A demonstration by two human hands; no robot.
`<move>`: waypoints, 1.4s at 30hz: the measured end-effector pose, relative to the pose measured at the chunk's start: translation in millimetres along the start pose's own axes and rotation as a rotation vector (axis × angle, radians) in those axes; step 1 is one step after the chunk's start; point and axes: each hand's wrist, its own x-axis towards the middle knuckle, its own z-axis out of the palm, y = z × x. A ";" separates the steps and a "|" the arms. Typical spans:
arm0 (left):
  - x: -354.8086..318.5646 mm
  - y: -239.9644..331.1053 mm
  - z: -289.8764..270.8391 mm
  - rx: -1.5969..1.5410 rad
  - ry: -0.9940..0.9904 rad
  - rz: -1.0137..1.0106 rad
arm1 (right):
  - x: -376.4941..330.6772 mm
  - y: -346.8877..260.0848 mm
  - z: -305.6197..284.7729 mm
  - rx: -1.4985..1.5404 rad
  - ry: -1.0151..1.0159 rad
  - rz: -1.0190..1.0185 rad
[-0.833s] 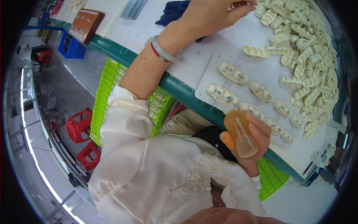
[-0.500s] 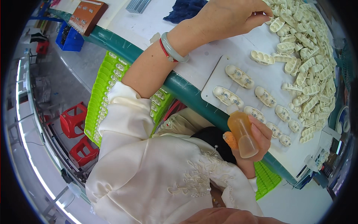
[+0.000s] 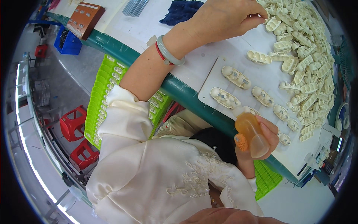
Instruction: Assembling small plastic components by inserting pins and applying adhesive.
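My right hand point(image 3: 269, 135) is wrapped round a squeeze bottle point(image 3: 250, 130) of amber liquid. An orange finger cot point(image 3: 241, 142) covers one digit, and the bottle's whitish nozzle points up and left over the near side of a pale plate point(image 3: 212, 80). On that plate lie several cream oval plastic parts point(image 3: 236, 77) with small silvery pieces in them; bottle and hand hide some. My left hand point(image 3: 238, 16) reaches across the table, thumb and fingertips pinched together beside a heap of cream plastic shells point(image 3: 298, 56). What the pinch holds, if anything, is too small to tell.
A dark blue cloth point(image 3: 181, 11) and a brown block point(image 3: 85, 19) lie on the table, which has a green edge point(image 3: 186, 91). Bright green trays point(image 3: 97, 95) with small parts sit below. Red stools point(image 3: 73, 123) and a blue bin point(image 3: 68, 41) stand at left.
The squeeze bottle in my right hand has moved a little to the right, over the plate's near parts. My left hand stays pinched by the heap; the view has shifted slightly.
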 end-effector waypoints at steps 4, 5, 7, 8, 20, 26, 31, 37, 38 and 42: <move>-3.7 -2.4 6.2 -0.223 0.035 -0.071 | -5.1 -0.8 -3.6 -0.012 0.072 -0.008; -3.6 -0.6 5.4 -0.228 0.037 -0.070 | -6.1 -0.9 -5.0 -0.033 0.067 -0.002; -2.0 4.2 1.0 -0.388 0.017 -0.199 | -5.0 0.7 -6.3 -0.049 0.013 -0.037; -0.8 3.8 -1.3 -0.391 0.017 -0.197 | -4.4 1.6 -6.4 -0.060 -0.041 -0.073; -4.7 -12.6 16.0 -0.550 0.108 0.041 | -10.8 5.5 -8.2 -0.009 -0.090 -0.107; -4.2 -9.0 8.2 -0.254 0.065 0.075 | -22.2 3.3 -15.0 0.041 0.051 -0.033; -2.4 -11.6 12.0 -0.261 0.126 0.147 | -21.2 4.3 -19.1 -0.012 -0.014 -0.094; -2.1 -11.8 11.7 -0.280 0.125 0.167 | -17.5 5.8 -17.6 -0.067 -0.061 -0.133; -1.9 -11.9 11.9 -0.280 0.125 0.168 | -17.9 6.4 -17.9 -0.032 -0.072 -0.133; -2.8 -13.0 13.4 -0.298 0.130 0.168 | -24.9 4.1 -22.0 0.005 0.039 -0.097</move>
